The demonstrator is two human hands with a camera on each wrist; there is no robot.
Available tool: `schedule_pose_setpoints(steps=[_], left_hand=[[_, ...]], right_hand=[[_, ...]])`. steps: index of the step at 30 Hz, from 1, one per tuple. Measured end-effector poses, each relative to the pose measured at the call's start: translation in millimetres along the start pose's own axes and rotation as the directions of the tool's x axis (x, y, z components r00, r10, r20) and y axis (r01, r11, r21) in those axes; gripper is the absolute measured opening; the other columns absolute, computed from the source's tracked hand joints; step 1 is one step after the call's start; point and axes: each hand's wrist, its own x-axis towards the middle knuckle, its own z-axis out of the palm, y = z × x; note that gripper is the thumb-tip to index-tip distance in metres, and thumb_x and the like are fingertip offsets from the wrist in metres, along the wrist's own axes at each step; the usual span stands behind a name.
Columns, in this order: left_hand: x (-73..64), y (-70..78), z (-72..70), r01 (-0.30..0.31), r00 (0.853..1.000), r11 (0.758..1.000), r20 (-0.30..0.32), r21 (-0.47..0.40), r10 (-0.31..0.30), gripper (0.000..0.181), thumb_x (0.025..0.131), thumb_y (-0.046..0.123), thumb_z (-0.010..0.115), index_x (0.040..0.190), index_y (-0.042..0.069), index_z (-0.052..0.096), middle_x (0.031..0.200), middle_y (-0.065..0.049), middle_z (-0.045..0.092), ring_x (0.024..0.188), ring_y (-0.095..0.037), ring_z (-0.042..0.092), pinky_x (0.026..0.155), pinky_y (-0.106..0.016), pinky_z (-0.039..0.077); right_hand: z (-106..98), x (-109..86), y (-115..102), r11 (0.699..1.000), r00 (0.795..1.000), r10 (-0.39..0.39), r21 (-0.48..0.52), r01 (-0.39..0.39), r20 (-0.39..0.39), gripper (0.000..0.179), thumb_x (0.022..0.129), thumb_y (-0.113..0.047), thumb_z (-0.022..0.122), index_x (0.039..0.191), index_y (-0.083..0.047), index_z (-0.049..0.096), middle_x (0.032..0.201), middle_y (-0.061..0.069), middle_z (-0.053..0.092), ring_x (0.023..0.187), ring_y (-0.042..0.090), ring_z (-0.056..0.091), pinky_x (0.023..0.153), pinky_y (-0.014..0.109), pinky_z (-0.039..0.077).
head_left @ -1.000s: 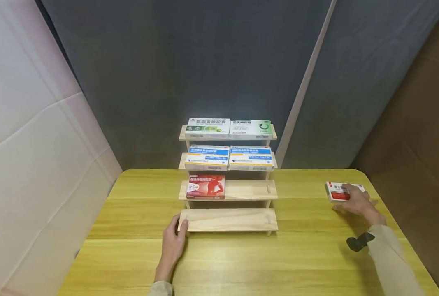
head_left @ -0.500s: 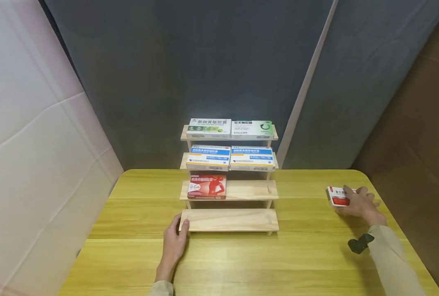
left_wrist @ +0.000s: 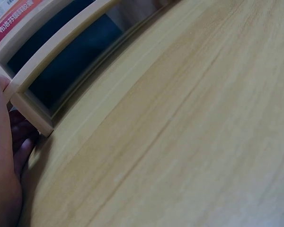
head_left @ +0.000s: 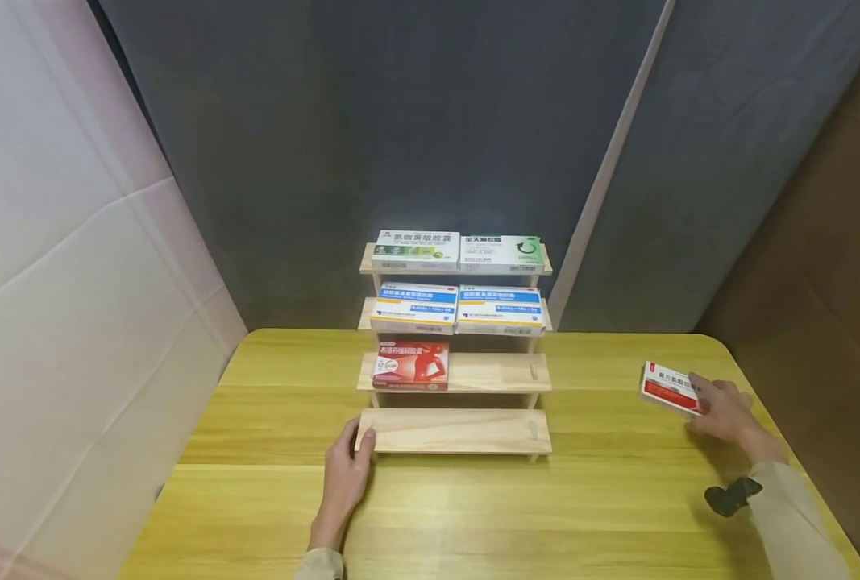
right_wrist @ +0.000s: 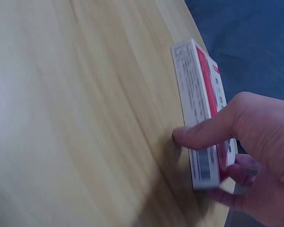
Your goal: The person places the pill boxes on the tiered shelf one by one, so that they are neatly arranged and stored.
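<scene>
My left hand (head_left: pixel 346 467) grips the left end of the lowest tier of a stepped wooden display rack (head_left: pixel 454 431), its thumb on top. In the left wrist view, the fingers curl beside the rack's leg (left_wrist: pixel 33 113). Off to the right, my right hand (head_left: pixel 730 415) holds a white and red medicine box (head_left: pixel 669 387) by its right end. The right wrist view shows the thumb (right_wrist: pixel 199 137) against the box's printed narrow side and other fingers beyond it. Whether the box touches the table cannot be told.
On the rack's third tier down lies a red medicine box (head_left: pixel 411 365), at the left. Two blue and white boxes (head_left: pixel 415 308) fill the tier above. The top tier bears a white-green box (head_left: pixel 417 250) and another green one (head_left: pixel 502 254). A grey curtain (head_left: pixel 437 121) hangs behind the table (head_left: pixel 473 524).
The white and red box has turned, its right end swinging toward me, and more of its face shows. My right hand has shifted right and nearer. The left hand keeps its hold.
</scene>
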Motion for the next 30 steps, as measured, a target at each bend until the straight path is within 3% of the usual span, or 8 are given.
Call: schedule_pose_setpoints(steps=[5,9,13,17,20,23,26,30], left_hand=[[1.3,1.9,0.3,0.008,1.000,1.000,0.010,0.003,-0.008,0.032,0.101,0.015,0.060,0.128,-0.002,0.065,0.129,-0.021,0.068,0.125,-0.032,0.062,0.100,0.000,0.035],[1.2,3.0,-0.8,0.012,1.000,1.000,0.012,0.006,-0.012,0.032,0.102,0.016,0.058,0.129,-0.001,0.064,0.130,-0.021,0.068,0.125,-0.034,0.062,0.101,-0.003,0.037],[0.5,2.2,-1.1,0.013,1.000,1.000,0.012,0.004,-0.013,0.032,0.103,0.016,0.056,0.129,-0.001,0.064,0.130,-0.022,0.068,0.125,-0.035,0.062,0.100,-0.001,0.036],[0.1,1.2,-1.1,0.014,1.000,1.000,0.016,-0.001,-0.014,0.032,0.103,0.016,0.056,0.129,-0.002,0.064,0.130,-0.022,0.067,0.125,-0.035,0.062,0.099,0.001,0.034],[-0.1,1.9,-1.8,0.013,1.000,1.000,0.015,0.005,-0.013,0.032,0.103,0.016,0.056,0.129,-0.002,0.064,0.130,-0.022,0.067,0.125,-0.035,0.062,0.101,-0.003,0.036],[-0.1,1.8,-1.8,0.019,1.000,1.000,0.013,0.010,-0.019,0.032,0.103,0.016,0.057,0.129,-0.002,0.064,0.129,-0.022,0.068,0.125,-0.034,0.062,0.102,-0.006,0.038],[-0.4,3.5,-1.6,0.012,1.000,1.000,0.012,0.011,-0.012,0.032,0.103,0.015,0.056,0.128,-0.002,0.064,0.128,-0.021,0.068,0.124,-0.034,0.063,0.101,-0.006,0.039],[-0.3,3.0,-0.7,0.018,1.000,1.000,0.009,0.009,-0.018,0.031,0.102,0.015,0.058,0.128,-0.001,0.065,0.127,-0.020,0.069,0.122,-0.032,0.063,0.100,-0.006,0.040]], right_hand=[[-1.3,-11.2,9.1,0.998,0.996,-0.035,0.044,0.039,-0.087,0.088,0.064,-0.008,0.083,0.136,0.022,0.040,0.123,0.049,0.047,0.110,0.058,0.046,0.092,0.066,0.039],[-1.2,-17.9,13.4,0.994,0.986,-0.078,0.064,0.088,-0.145,0.083,0.063,-0.004,0.084,0.130,0.025,0.045,0.107,0.044,0.061,0.084,0.036,0.061,0.074,0.037,0.052],[5.8,-25.4,19.0,0.986,0.974,-0.104,0.109,0.128,-0.200,0.077,0.067,-0.002,0.084,0.129,0.024,0.047,0.097,0.036,0.066,0.072,0.011,0.054,0.058,0.017,0.043],[16.4,-29.6,22.5,0.977,0.949,-0.122,0.132,0.166,-0.289,0.066,0.069,-0.005,0.087,0.122,0.019,0.056,0.084,0.021,0.063,0.067,0.001,0.043,0.054,0.018,0.034],[21.6,-30.1,21.1,0.980,0.952,-0.081,0.152,0.130,-0.296,0.061,0.071,-0.012,0.088,0.118,0.014,0.060,0.079,0.012,0.059,0.065,0.002,0.040,0.053,0.020,0.030],[23.5,-31.3,17.8,0.986,0.960,-0.015,0.156,0.061,-0.280,0.064,0.073,-0.020,0.089,0.119,0.014,0.061,0.084,0.020,0.065,0.071,0.010,0.051,0.057,0.023,0.037],[25.5,-34.3,14.8,0.989,0.958,0.053,0.149,-0.011,-0.280,0.073,0.074,-0.027,0.089,0.125,0.014,0.059,0.103,0.031,0.069,0.084,0.031,0.064,0.066,0.031,0.047],[29.8,-39.6,10.9,0.981,0.950,0.115,0.183,-0.063,-0.292,0.073,0.077,-0.030,0.087,0.128,0.011,0.057,0.114,0.037,0.066,0.097,0.049,0.067,0.071,0.032,0.050]])
